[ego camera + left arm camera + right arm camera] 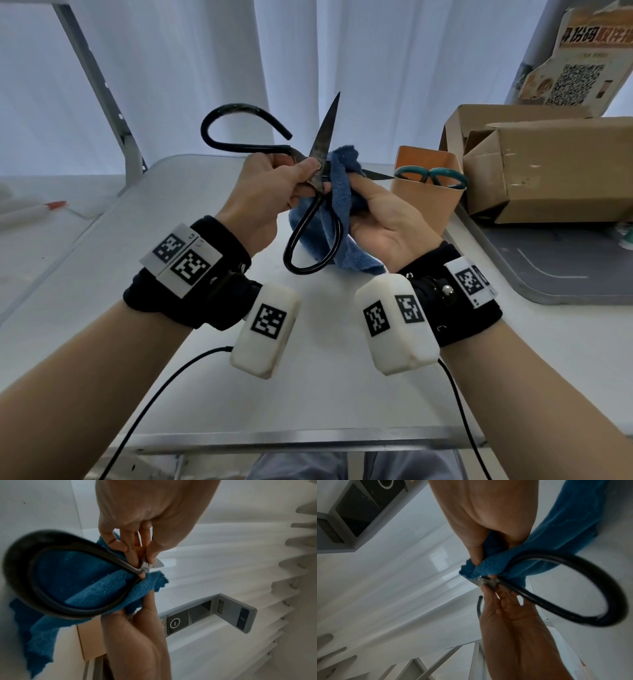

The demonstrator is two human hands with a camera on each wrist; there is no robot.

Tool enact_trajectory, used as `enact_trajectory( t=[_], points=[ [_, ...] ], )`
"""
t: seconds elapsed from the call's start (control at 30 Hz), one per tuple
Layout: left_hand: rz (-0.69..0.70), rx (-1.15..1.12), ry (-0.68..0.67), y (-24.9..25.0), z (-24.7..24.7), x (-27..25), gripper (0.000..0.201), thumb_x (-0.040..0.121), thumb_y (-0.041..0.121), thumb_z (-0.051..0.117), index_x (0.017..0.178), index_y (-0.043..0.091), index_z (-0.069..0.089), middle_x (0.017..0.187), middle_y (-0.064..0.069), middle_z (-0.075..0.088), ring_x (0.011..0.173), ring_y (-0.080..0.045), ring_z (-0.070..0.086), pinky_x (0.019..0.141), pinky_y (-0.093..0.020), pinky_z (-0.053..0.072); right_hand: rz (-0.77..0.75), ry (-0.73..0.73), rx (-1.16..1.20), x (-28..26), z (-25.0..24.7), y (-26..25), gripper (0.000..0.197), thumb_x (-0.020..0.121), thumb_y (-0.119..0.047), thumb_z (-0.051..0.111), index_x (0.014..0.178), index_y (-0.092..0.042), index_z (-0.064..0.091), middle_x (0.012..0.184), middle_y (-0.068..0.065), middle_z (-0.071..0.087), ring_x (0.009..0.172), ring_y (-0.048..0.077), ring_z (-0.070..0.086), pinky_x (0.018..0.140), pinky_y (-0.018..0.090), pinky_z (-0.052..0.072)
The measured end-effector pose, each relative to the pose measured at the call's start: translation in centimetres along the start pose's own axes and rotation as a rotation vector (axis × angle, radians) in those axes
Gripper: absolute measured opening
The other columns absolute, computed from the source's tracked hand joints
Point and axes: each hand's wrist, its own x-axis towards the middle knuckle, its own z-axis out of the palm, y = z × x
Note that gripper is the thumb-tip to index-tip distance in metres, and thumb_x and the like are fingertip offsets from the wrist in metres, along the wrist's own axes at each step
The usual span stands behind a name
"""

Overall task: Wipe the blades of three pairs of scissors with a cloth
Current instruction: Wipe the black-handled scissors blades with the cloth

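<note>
Large black iron scissors (317, 156) are held spread wide above the white table (205, 342). My left hand (274, 192) grips them at the pivot, thumb on the rivet. One blade points up; the other runs right, wrapped in a blue cloth (342, 192) that my right hand (380, 212) grips, only its tip showing. In the left wrist view the fingers (135, 550) pinch the pivot, with a handle loop (56, 574) over the cloth (51, 615). The right wrist view shows my right hand (488, 536) clutching the cloth (565, 527) beside the loop (590, 588).
An orange cup (426, 192) at the right holds scissors with teal handles (430, 176). Cardboard boxes (548, 164) stand behind it, on a grey tray (548, 267). A white marker with a red tip (34, 210) lies far left. Cables (164, 387) trail from both wrists.
</note>
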Motion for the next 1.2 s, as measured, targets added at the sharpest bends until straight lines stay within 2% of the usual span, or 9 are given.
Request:
enact_trajectory(
  t=[0.13,0.3,0.4,0.63,0.73,0.93,1.03,1.1,1.2],
  points=[
    [0.018,0.031,0.01,-0.2,0.3,-0.3,0.029,0.099,0.011,0.06,0.072,0.016,0.053,0.073,0.002,0.066,0.056,-0.002,0.065,0.059,-0.017,0.041,0.021,0.015,-0.068,-0.1,0.4,0.0,0.006,0.095,-0.007,0.062,0.098,-0.002,0.064,0.088,0.016,0.069,0.07,0.024,0.067,0.061,0.032,0.06],
    [0.001,-0.018,0.033,0.1,-0.1,0.1,0.026,0.099,0.012,0.061,0.077,0.018,0.05,0.078,0.004,0.072,0.073,-0.009,0.074,0.061,-0.021,0.04,-0.013,-0.003,0.024,-0.1,0.4,-0.1,0.017,0.097,0.0,0.053,0.113,0.001,0.059,0.09,0.019,0.064,0.069,0.022,0.062,0.055,0.031,0.06],
    [0.0,-0.025,0.035,0.0,-0.2,0.0,0.019,0.099,0.012,0.061,0.083,0.015,0.051,0.08,0.003,0.07,0.073,-0.01,0.075,0.064,-0.022,0.04,-0.028,-0.005,-0.053,0.1,0.3,-0.1,0.025,0.098,0.001,0.051,0.12,-0.007,0.059,0.088,0.014,0.065,0.065,0.021,0.064,0.056,0.031,0.057],
    [-0.001,-0.019,0.028,0.1,-1.0,0.0,0.009,0.099,0.011,0.061,0.099,0.009,0.052,0.085,0.0,0.075,0.082,-0.014,0.077,0.063,-0.022,0.039,-0.093,0.054,-0.043,-0.3,0.2,0.0,0.011,0.097,0.001,0.055,0.088,0.001,0.062,0.064,0.012,0.067,0.049,0.019,0.066,0.044,0.024,0.053],
    [-0.004,-0.002,0.03,0.1,-1.6,-0.1,0.009,0.099,0.012,0.061,0.095,0.009,0.053,0.096,-0.009,0.072,0.087,-0.016,0.077,0.064,-0.022,0.037,-0.121,0.088,-0.004,-0.4,-0.3,-0.5,0.012,0.097,0.001,0.056,0.085,0.001,0.061,0.056,0.01,0.066,0.045,0.018,0.065,0.041,0.023,0.051],
    [-0.008,-0.005,0.042,-0.1,-2.7,-0.1,0.008,0.099,0.014,0.06,0.103,0.009,0.055,0.087,-0.004,0.073,0.086,-0.014,0.076,0.069,-0.026,0.038,-0.204,0.21,0.017,-0.5,-1.1,-1.6,0.016,0.094,0.002,0.06,0.078,-0.002,0.059,0.05,0.006,0.064,0.041,0.014,0.064,0.039,0.022,0.05],
    [-0.013,-0.015,0.105,0.2,-4.4,0.0,0.012,0.099,0.014,0.06,0.089,0.013,0.055,0.078,0.002,0.072,0.08,-0.012,0.075,0.068,-0.026,0.038,-0.217,0.241,0.06,-0.5,-2.5,-3.3,0.014,0.096,-0.005,0.06,0.081,-0.005,0.06,0.07,0.009,0.068,0.059,0.019,0.068,0.047,0.028,0.058],
    [-0.007,0.007,0.119,0.5,-5.4,0.2,0.011,0.099,0.015,0.061,0.088,0.015,0.057,0.075,0.003,0.072,0.08,-0.013,0.075,0.069,-0.026,0.038,-0.246,0.221,-0.009,-0.2,-3.3,-4.1,0.004,0.094,-0.007,0.063,0.096,-0.003,0.063,0.082,0.011,0.068,0.074,0.022,0.068,0.057,0.032,0.061],
    [0.017,0.108,0.088,0.9,-5.6,0.3,0.008,0.097,0.017,0.064,0.101,0.01,0.06,0.076,0.003,0.072,0.079,-0.013,0.075,0.074,-0.03,0.036,-0.318,0.132,-0.217,0.1,-3.4,-4.5,0.026,0.092,-0.009,0.066,0.116,-0.003,0.058,0.095,0.012,0.07,0.08,0.023,0.074,0.063,0.034,0.06]
  ],
)
